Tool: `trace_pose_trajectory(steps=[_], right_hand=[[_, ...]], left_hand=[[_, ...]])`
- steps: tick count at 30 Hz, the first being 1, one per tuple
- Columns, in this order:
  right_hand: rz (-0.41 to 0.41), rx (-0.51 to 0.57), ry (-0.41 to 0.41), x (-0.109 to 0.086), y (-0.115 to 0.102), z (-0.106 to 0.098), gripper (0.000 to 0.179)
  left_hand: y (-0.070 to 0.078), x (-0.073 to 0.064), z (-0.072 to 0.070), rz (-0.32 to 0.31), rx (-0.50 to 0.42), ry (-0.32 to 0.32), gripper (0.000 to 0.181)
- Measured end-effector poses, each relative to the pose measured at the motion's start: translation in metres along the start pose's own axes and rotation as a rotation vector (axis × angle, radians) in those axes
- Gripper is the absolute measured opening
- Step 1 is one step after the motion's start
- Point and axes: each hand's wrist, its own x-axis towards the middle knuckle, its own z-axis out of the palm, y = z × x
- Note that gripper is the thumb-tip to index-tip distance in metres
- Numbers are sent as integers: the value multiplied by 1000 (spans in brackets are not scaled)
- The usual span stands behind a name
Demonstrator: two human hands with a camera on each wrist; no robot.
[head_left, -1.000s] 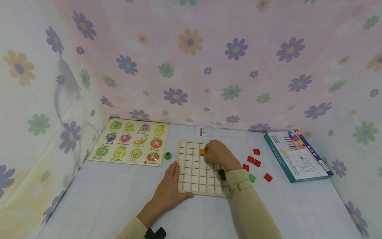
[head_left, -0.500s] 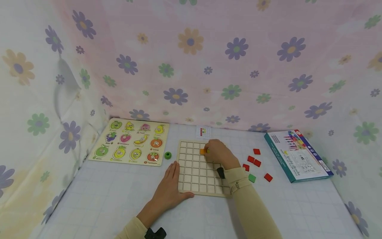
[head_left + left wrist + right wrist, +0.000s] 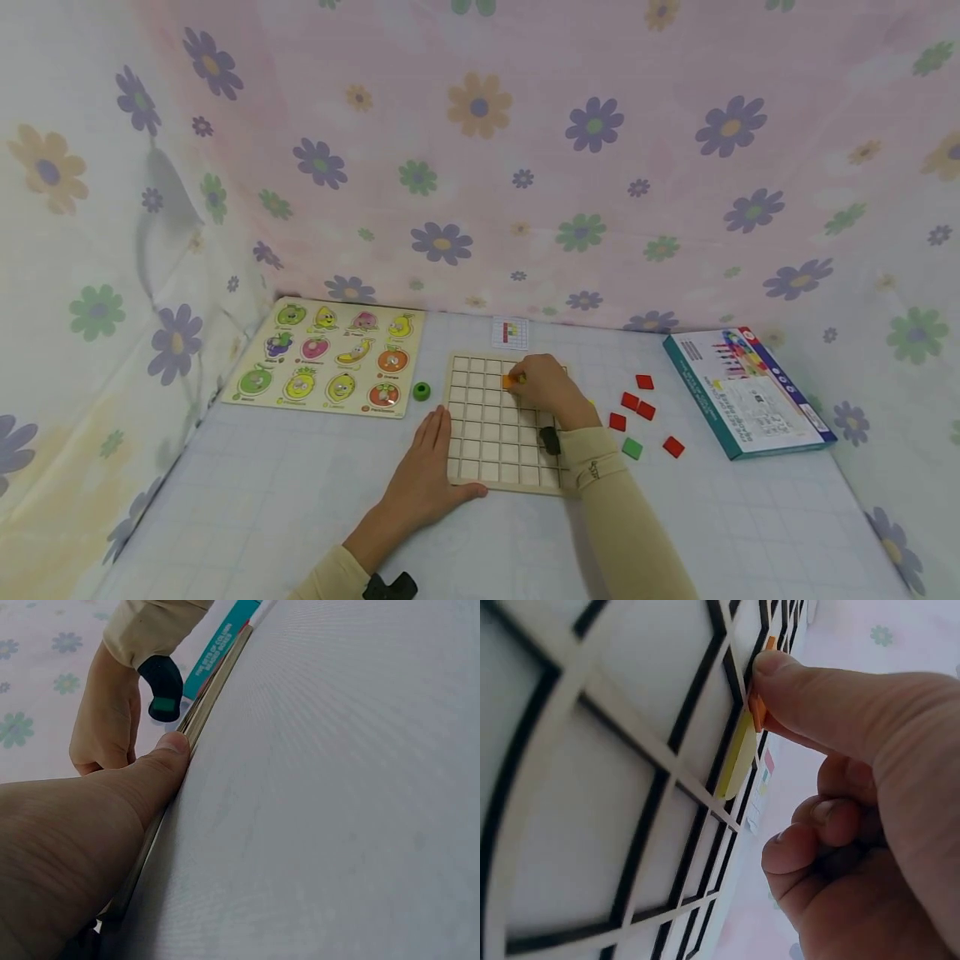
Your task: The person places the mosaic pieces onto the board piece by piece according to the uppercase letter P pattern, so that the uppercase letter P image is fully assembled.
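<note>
A wooden grid board (image 3: 487, 432) lies flat in front of me. My left hand (image 3: 423, 477) rests at its left edge, fingers straight, with the thumb (image 3: 166, 756) along the near edge. Over the board's upper part, my right hand (image 3: 553, 390) pinches an orange square tile (image 3: 758, 712) between thumb and forefinger; its other fingers are curled. That tile is tilted in the right wrist view, its edge close to the grid. Beside it a yellow tile (image 3: 739, 756) sits at a grid cell, mostly covered by the hand in the head view.
Several red tiles (image 3: 645, 410) and a green tile (image 3: 632, 448) lie right of the board, before a teal-edged box (image 3: 750, 396). A small pattern card (image 3: 511, 332) lies behind. Leftward are a green bead-like ring (image 3: 422, 391) and a fruit puzzle board (image 3: 322, 392).
My right hand has shifted slightly left and toward me, from the yellow tile to the orange one. A bit of yellow now shows beside the right wrist. The left hand stays still.
</note>
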Motion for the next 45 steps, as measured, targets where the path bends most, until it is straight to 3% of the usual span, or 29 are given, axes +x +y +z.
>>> trace_pose_trajectory(steps=[8,15,20,27,35,45], right_hand=[[15,97,24,-6,8,-1,32],[40,155,78,-19,29,-9,39],[100,181,123,-38,47,-23,43],[115,168,217,-75,74,-36,42],[365,255,225,-118,106,-42,50],[459,266,232,-167,139,-45,62]], left_hand=[[1,0,0,2,-2,-7,130],[0,0,-1,0,16,-7,131],[2,1,-3,2,14,2,130],[2,0,-2,-7,6,2,131],[1,1,-2,-17,-2,8,131],[2,0,-2,-13,-19,0,131]])
